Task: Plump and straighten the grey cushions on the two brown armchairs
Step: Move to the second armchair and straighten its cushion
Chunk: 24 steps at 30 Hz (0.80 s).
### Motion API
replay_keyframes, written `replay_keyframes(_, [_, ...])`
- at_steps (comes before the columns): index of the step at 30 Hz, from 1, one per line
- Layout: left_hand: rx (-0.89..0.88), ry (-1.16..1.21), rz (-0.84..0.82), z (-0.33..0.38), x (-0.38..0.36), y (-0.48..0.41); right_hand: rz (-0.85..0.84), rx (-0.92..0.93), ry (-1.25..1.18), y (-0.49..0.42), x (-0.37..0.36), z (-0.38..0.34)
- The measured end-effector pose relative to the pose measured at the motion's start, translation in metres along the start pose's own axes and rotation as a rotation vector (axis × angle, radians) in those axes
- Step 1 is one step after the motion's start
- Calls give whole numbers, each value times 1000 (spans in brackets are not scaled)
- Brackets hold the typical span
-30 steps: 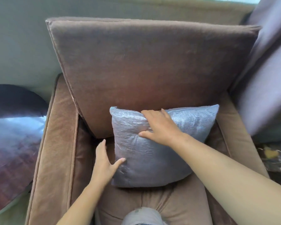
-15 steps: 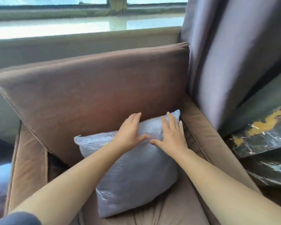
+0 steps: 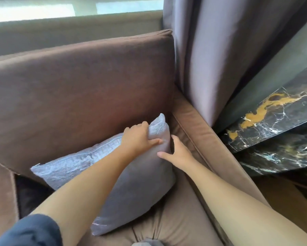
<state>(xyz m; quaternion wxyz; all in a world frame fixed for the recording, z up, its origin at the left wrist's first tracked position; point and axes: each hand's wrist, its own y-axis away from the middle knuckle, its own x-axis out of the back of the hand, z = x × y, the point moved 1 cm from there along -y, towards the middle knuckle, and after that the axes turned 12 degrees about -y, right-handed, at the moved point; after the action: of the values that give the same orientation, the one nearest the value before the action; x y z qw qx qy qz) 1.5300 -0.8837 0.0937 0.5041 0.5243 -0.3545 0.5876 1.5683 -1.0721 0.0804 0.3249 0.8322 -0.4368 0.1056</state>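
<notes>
A window (image 3: 78,8) runs along the top, from 10 to 12 o'clock, and gives bright daylight. Under it lies a long grey-beige ledge (image 3: 69,31). At 1 o'clock a grey-violet curtain (image 3: 211,50) hangs in soft folds down to the side of the chair. At 3 o'clock stands a black marble surface (image 3: 277,119) with gold and white veins, in two levels. At 4 o'clock a part of brown wooden floor (image 3: 282,197) shows.

Cushion (image 3: 131,189): grey, leaning on brown armchair (image 3: 78,89) backrest.
Left hand (image 3: 136,139): pinching upper right corner.
Right hand (image 3: 177,151): open against right edge.
</notes>
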Motion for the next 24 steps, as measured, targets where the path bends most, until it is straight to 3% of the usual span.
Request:
replay_keyframes(5, [99, 186, 53, -55, 24, 45, -247, 44, -64, -7, -21, -29])
replay_keyframes(10, [199, 368, 55, -96, 38, 77, -374, 114, -31, 1, -50, -38])
replay_keyframes(24, [170, 452, 88, -69, 49, 85, -366, -55, 221, 17, -40, 57])
